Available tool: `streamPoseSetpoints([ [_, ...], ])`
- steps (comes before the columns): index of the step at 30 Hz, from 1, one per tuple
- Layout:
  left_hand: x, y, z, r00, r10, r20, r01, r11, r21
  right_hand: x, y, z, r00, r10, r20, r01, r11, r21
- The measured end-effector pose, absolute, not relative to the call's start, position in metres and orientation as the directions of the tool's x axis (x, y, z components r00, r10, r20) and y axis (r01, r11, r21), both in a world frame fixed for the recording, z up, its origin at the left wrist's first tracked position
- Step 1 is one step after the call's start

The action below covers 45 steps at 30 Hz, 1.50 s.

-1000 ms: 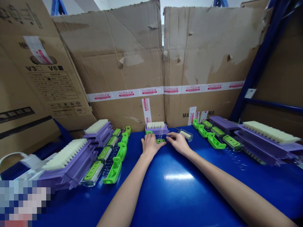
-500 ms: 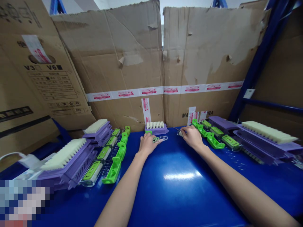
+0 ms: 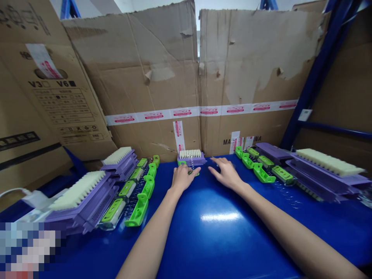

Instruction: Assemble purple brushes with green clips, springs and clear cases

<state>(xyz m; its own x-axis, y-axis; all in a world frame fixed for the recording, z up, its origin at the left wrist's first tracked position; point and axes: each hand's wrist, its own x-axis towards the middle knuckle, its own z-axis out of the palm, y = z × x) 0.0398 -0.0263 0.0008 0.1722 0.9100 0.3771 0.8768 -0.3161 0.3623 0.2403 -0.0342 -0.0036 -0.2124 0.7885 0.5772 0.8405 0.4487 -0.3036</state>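
Observation:
My left hand (image 3: 182, 179) rests at the back middle of the blue table, with its fingers curled over a green plastic part (image 3: 182, 163) and its thumb stretched out to the right. The part is mostly covered by the fingers. A clear coil shows faintly above this hand, in front of a purple plastic piece with cream bristles (image 3: 190, 155). My right hand (image 3: 228, 174) is open, its thumb and fingers apart, beside the left hand. I see nothing held in it.
Purple bristled pieces (image 3: 78, 190), green-topped clear blocks (image 3: 113, 211), coils and green brackets (image 3: 139, 211) line the left side. Similar green brackets (image 3: 261, 173) and purple pieces (image 3: 328, 170) lie at right. Cardboard (image 3: 157, 85) walls the back; a blue post (image 3: 308, 73) stands right.
My right hand has opened and moved slightly left; the thin item at its fingertips no longer shows there. The clear coil by my left hand now appears higher, and the left thumb has extended.

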Motion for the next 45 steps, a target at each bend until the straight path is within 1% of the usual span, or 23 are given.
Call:
streamPoseSetpoints([
  [2, 0.045, -0.028, 0.001, 0.182, 0.912, 0.368, 0.834, -0.341, 0.433, 0.227, -0.038, -0.008, -0.280, 0.762, 0.584, 0.698, 0.579, -0.422],
  [3, 0.047, -0.028, 0.000, 0.193, 0.915, 0.355, 0.804, -0.355, 0.477, 0.220, -0.039, -0.011, -0.312, 0.750, 0.583, 0.635, 0.621, -0.459],
  [5, 0.052, -0.028, 0.000, 0.206, 0.926, 0.318, 0.748, -0.358, 0.559, 0.210, -0.042, -0.015, -0.354, 0.730, 0.585, 0.551, 0.668, -0.500],
  [7, 0.055, -0.027, -0.001, 0.200, 0.943, 0.265, 0.722, -0.325, 0.611, 0.205, -0.043, -0.017, -0.362, 0.714, 0.600, 0.498, 0.692, -0.523],
  [11, 0.057, -0.026, -0.001, 0.202, 0.957, 0.207, 0.723, -0.288, 0.628, 0.201, -0.045, -0.014, -0.287, 0.724, 0.627, 0.424, 0.683, -0.594],
  [15, 0.057, -0.028, -0.001, 0.266, 0.938, 0.222, 0.712, -0.347, 0.610, 0.202, -0.043, -0.013, -0.167, 0.792, 0.587, 0.379, 0.601, -0.703],
  [17, 0.055, -0.029, -0.001, 0.293, 0.919, 0.264, 0.711, -0.394, 0.583, 0.205, -0.039, -0.014, -0.098, 0.821, 0.562, 0.337, 0.559, -0.758],
  [19, 0.052, -0.029, -0.003, 0.287, 0.894, 0.343, 0.739, -0.435, 0.514, 0.209, -0.036, -0.014, -0.019, 0.842, 0.540, 0.301, 0.519, -0.800],
  [21, 0.046, -0.027, -0.006, 0.275, 0.857, 0.435, 0.795, -0.458, 0.398, 0.215, -0.033, -0.013, 0.062, 0.850, 0.523, 0.310, 0.481, -0.820],
  [23, 0.039, -0.024, -0.009, 0.288, 0.817, 0.499, 0.844, -0.462, 0.271, 0.219, -0.032, -0.012, 0.129, 0.849, 0.512, 0.357, 0.442, -0.823],
  [25, 0.033, -0.019, -0.013, 0.301, 0.804, 0.513, 0.875, -0.447, 0.187, 0.222, -0.032, -0.011, 0.162, 0.846, 0.507, 0.400, 0.414, -0.818],
  [28, 0.029, -0.014, -0.016, 0.305, 0.806, 0.507, 0.900, -0.418, 0.121, 0.222, -0.034, -0.010, 0.174, 0.838, 0.518, 0.450, 0.400, -0.798],
  [33, 0.028, -0.013, -0.014, 0.273, 0.778, 0.565, 0.942, -0.335, 0.006, 0.222, -0.037, -0.007, 0.230, 0.808, 0.542, 0.548, 0.353, -0.758],
  [37, 0.027, -0.014, -0.012, 0.209, 0.768, 0.606, 0.971, -0.236, -0.035, 0.226, -0.040, -0.002, 0.303, 0.795, 0.526, 0.561, 0.297, -0.772],
  [41, 0.027, -0.016, -0.010, 0.149, 0.761, 0.632, 0.983, -0.183, -0.011, 0.227, -0.043, 0.002, 0.306, 0.815, 0.492, 0.527, 0.285, -0.801],
  [45, 0.029, -0.018, -0.008, 0.131, 0.771, 0.623, 0.985, -0.171, 0.005, 0.224, -0.040, 0.000, 0.282, 0.842, 0.461, 0.508, 0.277, -0.816],
])
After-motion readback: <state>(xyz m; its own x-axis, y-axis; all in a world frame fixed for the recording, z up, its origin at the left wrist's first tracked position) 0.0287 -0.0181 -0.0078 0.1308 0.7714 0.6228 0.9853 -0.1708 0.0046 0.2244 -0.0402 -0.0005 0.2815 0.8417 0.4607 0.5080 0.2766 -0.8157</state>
